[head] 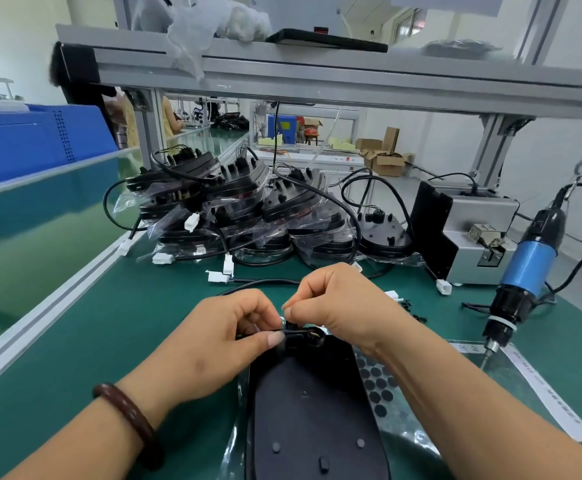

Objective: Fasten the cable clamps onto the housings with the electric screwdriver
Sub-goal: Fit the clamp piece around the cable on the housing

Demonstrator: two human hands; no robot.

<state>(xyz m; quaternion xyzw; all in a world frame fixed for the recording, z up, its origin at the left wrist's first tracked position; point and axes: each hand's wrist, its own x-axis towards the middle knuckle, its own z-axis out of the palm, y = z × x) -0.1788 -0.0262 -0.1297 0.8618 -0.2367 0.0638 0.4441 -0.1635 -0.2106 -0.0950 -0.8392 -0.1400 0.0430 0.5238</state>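
Hands: left hand [227, 337] and right hand [338, 306] meet over the far end of a black housing [313, 410], which lies at 6 o'clock on the green bench [109, 323].
Left fingers [272, 339]: thumb and forefinger pinch the black cable [258, 283] where it enters the housing.
Right fingers [303, 296]: curled, with the tips pinching a small black piece [294, 331], apparently the cable clamp; it is too small to be sure.
Screwdriver [528, 271]: hangs unheld at 3 o'clock, tip just above the bench.
Stage: the clamp looks to be in hand-seating; no screw seems driven here yet.
Remaining: a pile of bagged housings [241, 209] sits at 12 o'clock; it is unclear whether these are finished or waiting.
Nearby: a grey screw feeder [473, 230] stands at 2 o'clock.
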